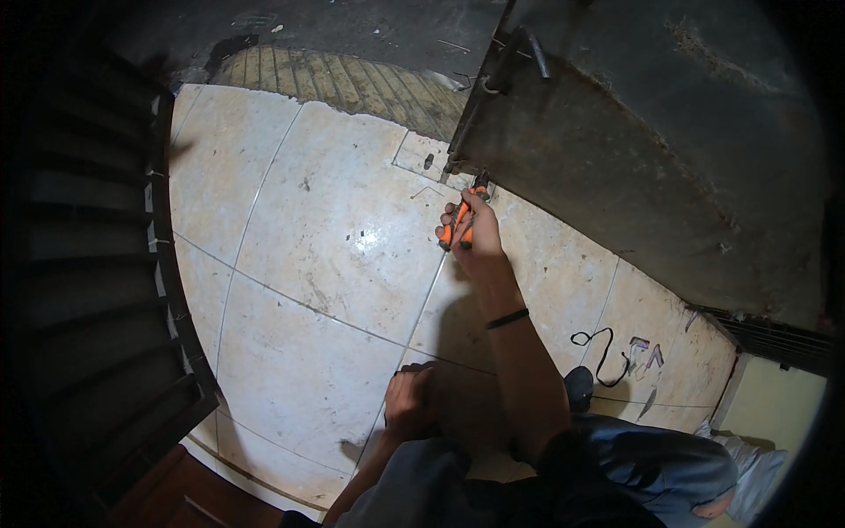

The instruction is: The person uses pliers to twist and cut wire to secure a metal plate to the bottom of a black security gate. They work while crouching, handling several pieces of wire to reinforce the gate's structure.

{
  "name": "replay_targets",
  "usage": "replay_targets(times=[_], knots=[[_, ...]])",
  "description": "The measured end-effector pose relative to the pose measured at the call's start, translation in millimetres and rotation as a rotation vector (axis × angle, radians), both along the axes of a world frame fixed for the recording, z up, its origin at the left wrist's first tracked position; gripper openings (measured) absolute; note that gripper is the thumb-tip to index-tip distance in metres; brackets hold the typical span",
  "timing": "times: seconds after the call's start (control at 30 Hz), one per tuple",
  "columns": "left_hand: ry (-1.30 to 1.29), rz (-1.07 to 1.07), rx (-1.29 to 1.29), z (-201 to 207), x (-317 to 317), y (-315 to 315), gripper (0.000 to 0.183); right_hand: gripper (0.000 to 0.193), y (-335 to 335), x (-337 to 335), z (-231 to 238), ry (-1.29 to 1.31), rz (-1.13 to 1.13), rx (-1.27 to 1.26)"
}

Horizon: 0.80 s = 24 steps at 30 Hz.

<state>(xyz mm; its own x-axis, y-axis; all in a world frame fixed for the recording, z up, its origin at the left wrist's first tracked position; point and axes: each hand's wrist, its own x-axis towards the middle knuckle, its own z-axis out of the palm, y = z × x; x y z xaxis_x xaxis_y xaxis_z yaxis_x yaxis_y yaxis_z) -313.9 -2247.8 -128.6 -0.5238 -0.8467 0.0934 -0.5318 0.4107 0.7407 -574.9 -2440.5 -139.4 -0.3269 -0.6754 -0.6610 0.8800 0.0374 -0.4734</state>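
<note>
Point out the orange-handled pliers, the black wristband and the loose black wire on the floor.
orange-handled pliers (pixel 456 231): head view, on an orange handle.
black wristband (pixel 507 319): head view, on the band's middle.
black wire (pixel 604 354): head view, on its curved loop over the tiles.

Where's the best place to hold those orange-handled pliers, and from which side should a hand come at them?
Grip the pliers by the two orange handles, as the right hand does now. Come from the near side, the person's side: the handles point back toward the person, while the dark nose points away, at the lower corner of the metal gate. The left hand rests on the knee.
</note>
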Motion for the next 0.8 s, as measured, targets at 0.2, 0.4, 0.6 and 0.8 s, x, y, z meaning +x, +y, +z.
replay_targets(times=[0.2, 0.4, 0.6, 0.8], knots=[[0.047, -0.010, -0.065, 1, -2, 0, 0.034, 0.016, -6, -16, 6, -0.271, 0.069, -0.122], [0.109, -0.029, -0.062, -3, -4, -1, 0.033, 0.019, -4, -14, -33, 0.057, 0.126, 0.195], [0.033, -0.062, 0.041, -7, 7, 1, 0.031, 0.044, 1, -7, -5, 0.944, 0.432, 0.771], [0.005, -0.052, 0.027, -3, 4, 2, 0.030, 0.037, 20, -28, 10, 1.550, 0.588, 0.909]])
